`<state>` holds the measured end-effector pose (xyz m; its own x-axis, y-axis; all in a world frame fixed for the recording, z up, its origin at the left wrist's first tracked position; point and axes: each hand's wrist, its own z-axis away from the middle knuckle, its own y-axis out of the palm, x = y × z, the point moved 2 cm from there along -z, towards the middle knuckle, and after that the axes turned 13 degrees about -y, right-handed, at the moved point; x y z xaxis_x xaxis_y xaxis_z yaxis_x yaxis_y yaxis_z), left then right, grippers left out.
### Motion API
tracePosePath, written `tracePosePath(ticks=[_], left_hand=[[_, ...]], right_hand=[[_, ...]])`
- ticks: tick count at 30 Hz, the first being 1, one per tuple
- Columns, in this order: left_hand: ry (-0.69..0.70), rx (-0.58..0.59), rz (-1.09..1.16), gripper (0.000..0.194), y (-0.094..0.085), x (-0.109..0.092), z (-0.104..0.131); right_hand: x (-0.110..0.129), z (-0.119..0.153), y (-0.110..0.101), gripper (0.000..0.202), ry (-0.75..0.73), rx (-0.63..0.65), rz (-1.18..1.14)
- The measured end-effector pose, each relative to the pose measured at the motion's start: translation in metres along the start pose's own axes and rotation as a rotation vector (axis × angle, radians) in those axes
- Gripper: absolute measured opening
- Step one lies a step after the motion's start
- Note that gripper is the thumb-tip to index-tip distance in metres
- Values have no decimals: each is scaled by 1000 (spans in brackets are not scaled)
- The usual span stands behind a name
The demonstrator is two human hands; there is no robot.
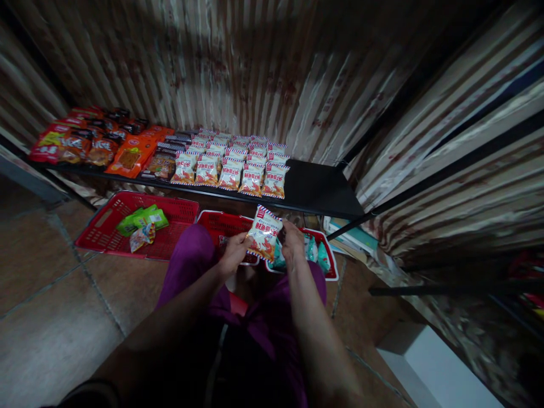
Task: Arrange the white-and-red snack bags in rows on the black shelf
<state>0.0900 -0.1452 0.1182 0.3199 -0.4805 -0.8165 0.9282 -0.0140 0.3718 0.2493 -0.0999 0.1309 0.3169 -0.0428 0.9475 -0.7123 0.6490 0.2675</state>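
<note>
Both my hands hold one white snack bag [265, 233] with red lettering and striped ends, face up above the baskets. My left hand [234, 253] pinches its lower left edge. At its right edge, my right hand [292, 238] grips it, with the fingertips partly hidden. Matching snack bags [230, 173] lie in rows on the black shelf [317, 184] just beyond. Below my hands are a red basket [221, 220], mostly hidden, and a white-rimmed red basket [334, 271] with teal packets [323, 258].
Left of my knees, a larger red basket [100, 232] holds green packets [144, 220] and a small colourful bag [142, 237]. Orange and red snack packs [131, 154] fill the shelf's left end. A black shelf post [352, 226] slants at the right, and a white box [437, 362] stands on the floor.
</note>
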Motion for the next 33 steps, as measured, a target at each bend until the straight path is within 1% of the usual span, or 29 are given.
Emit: tracePosePath(ticks=[2, 6, 10, 13, 17, 20, 24, 26, 27, 29, 31, 33], left_hand=[[-23, -27, 22, 28, -2, 0, -2], [-51, -84, 123, 31, -3, -4, -4], [-77, -122, 209, 29, -2, -12, -1], [-86, -116, 194, 27, -2, -15, 1], [-77, -66, 159, 28, -3, -13, 0], [-66, -63, 146, 26, -4, -13, -1], [-67, -91, 132, 24, -4, -12, 0], [-50, -112, 120, 24, -5, -11, -1], [-37, -122, 116, 25, -6, -10, -1], [-11, -137, 109, 27, -6, -7, -4], [16, -132, 100, 29, -6, -3, -6], [40, -124, 87, 31, -6, 0, -9]], right_hand=[[4, 9, 0, 18, 26, 71, 20], [8, 32, -5, 34, 95, 273, 117], [3, 47, -10, 44, 72, 386, 176], [-3, 49, -10, 49, 43, 390, 132], [-9, 46, -7, 45, 2, 332, 77], [-13, 45, -7, 43, -8, 293, 50], [-21, 43, -10, 46, -36, 296, 124], [-22, 41, -12, 51, -126, 319, 218], [-21, 40, -12, 53, -211, 329, 286], [-17, 41, -12, 55, -437, 335, 452], [-12, 44, -10, 52, -658, 356, 603], [-8, 48, -8, 48, -808, 412, 697]])
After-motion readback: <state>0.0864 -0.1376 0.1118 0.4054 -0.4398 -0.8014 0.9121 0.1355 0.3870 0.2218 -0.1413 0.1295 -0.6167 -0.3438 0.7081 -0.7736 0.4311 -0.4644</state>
